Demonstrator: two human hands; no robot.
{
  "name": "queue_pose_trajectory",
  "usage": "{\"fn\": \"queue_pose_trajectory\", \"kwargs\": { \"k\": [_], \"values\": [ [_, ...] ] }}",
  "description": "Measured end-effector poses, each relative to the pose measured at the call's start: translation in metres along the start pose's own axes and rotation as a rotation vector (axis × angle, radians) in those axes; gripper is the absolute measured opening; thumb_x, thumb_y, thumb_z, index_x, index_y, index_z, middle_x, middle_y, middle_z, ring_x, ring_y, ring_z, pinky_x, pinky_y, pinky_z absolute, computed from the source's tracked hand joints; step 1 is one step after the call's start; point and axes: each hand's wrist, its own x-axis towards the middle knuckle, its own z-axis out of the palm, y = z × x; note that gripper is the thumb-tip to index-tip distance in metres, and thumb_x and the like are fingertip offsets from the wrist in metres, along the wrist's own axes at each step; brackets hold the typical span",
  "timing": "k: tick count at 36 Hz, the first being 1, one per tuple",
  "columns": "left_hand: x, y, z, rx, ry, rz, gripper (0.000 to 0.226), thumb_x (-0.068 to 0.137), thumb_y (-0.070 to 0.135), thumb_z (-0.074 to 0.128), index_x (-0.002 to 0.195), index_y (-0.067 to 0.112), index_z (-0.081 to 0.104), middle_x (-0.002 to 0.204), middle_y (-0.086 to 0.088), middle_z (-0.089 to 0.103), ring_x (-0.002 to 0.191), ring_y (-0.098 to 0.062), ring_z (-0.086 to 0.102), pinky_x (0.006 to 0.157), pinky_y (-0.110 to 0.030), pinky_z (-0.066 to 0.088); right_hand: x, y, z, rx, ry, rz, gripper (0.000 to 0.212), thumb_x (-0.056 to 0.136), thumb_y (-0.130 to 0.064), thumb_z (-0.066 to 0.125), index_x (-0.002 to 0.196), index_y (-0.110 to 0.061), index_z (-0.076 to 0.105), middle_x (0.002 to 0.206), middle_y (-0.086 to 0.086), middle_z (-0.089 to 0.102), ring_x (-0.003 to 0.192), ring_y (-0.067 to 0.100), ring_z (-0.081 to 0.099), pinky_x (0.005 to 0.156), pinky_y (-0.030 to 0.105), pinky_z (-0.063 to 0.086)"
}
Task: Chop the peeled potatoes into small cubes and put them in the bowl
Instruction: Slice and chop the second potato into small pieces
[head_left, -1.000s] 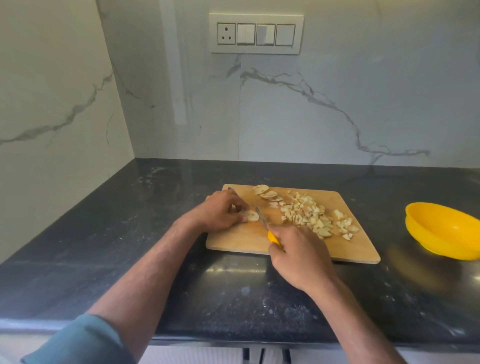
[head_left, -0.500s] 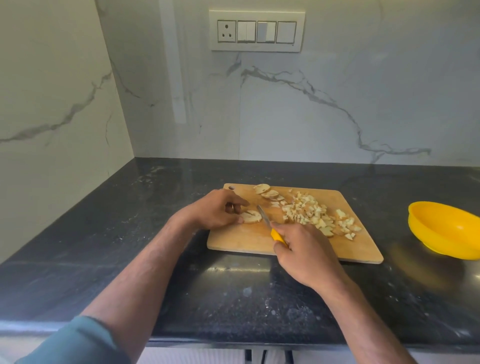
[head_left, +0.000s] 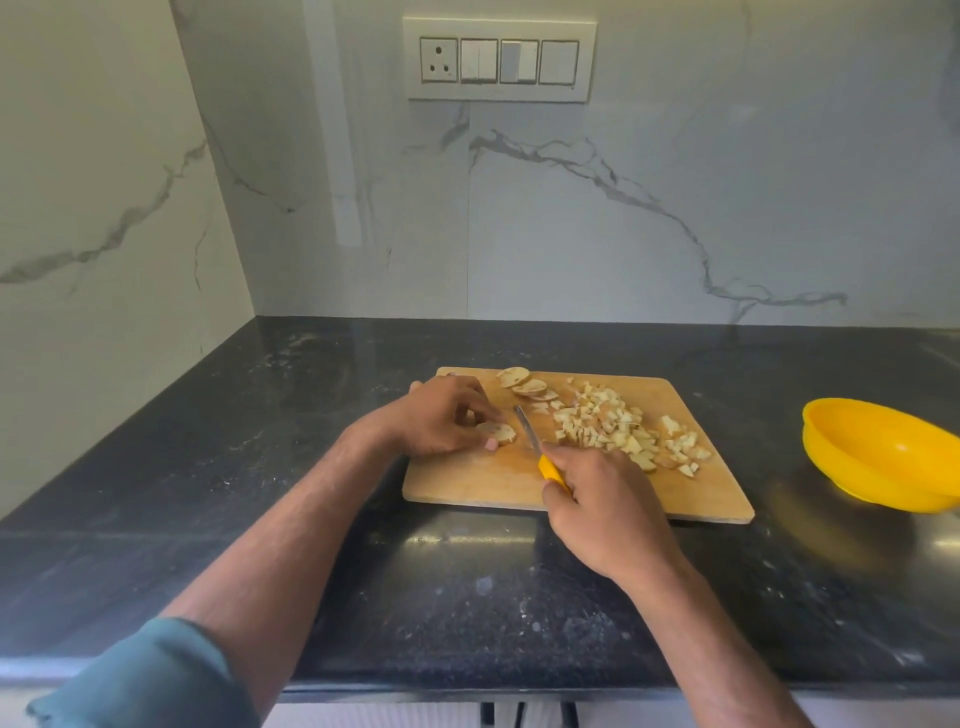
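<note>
**Potato slice held on the board, knife blade just beside the fingertips**

The left hand (head_left: 441, 415) rested on the left part of the wooden cutting board (head_left: 478, 480), its fingers curled down around a potato slice (head_left: 497, 432) and pinching it against the wood. The slice stuck out just past the fingertips, toward the knife.

The right hand (head_left: 605, 512) gripped the yellow handle of the knife (head_left: 537, 447), fingers wrapped closed around it. The grey blade ran up and away from that hand, its tip near the left fingertips and its edge just beside the held slice; whether blade and slice touched could not be told.

Beyond the left fingers, toward the wall, a few uncut potato rounds (head_left: 524, 383) lay overlapping at the far edge of the board. To the right of the blade, past the right hand's knuckles, a loose pile of potato cubes (head_left: 618, 428) was spread over the middle and right of the board.

The yellow bowl (head_left: 883, 457) stood on the dark countertop (head_left: 467, 597), well apart from both hands on the right, with no potato seen in it.

On the marble wall hung a switch panel (head_left: 500, 60) with a socket; no writing or brand could be read anywhere.
</note>
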Motion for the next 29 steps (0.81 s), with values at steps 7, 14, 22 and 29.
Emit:
{"fn": "queue_pose_trajectory", "kwargs": {
  "k": [7, 14, 22, 29],
  "values": [
    [-0.004, 0.007, 0.008, 0.033, 0.108, -0.076, 0.037, 0.084, 0.053, 0.077, 0.112, 0.029, 0.076, 0.097, 0.017, 0.064, 0.092, -0.006, 0.057, 0.096, -0.055, 0.048, 0.0, 0.0, 0.002, -0.051, 0.017, -0.029, 0.044, 0.095, -0.025, 0.055, 0.138, -0.021, 0.059, 0.109, -0.005, 0.073, 0.089, 0.015, 0.065, 0.074, 0.024, 0.049],
    [-0.004, 0.028, 0.026, 0.087, 0.298, -0.21, 0.036, 0.08, 0.058, 0.078, 0.089, 0.024, 0.071, 0.08, 0.014, 0.063, 0.077, -0.006, 0.055, 0.093, -0.041, 0.049, -0.004, -0.006, 0.003, -0.039, 0.006, -0.028, 0.046, 0.095, -0.021, 0.052, 0.141, -0.022, 0.056, 0.121, -0.003, 0.07, 0.102, 0.016, 0.065, 0.078, 0.02, 0.047],
    [-0.011, 0.019, 0.013, -0.005, 0.178, -0.197, 0.04, 0.079, 0.049, 0.083, 0.108, 0.023, 0.078, 0.09, 0.014, 0.068, 0.086, -0.004, 0.061, 0.086, -0.037, 0.056, -0.001, -0.01, 0.004, -0.04, -0.008, -0.047, 0.04, 0.097, -0.016, 0.052, 0.137, -0.017, 0.059, 0.106, -0.001, 0.069, 0.076, 0.006, 0.054, 0.059, 0.007, 0.03],
    [-0.009, 0.018, 0.016, -0.075, 0.232, -0.245, 0.038, 0.08, 0.044, 0.084, 0.109, 0.021, 0.079, 0.095, 0.011, 0.071, 0.09, -0.005, 0.063, 0.092, -0.038, 0.057, 0.009, -0.011, 0.003, -0.082, -0.097, -0.05, 0.035, 0.096, -0.013, 0.05, 0.128, -0.014, 0.065, 0.083, -0.002, 0.068, 0.057, -0.001, 0.049, 0.045, 0.008, 0.027]
  ]
}}
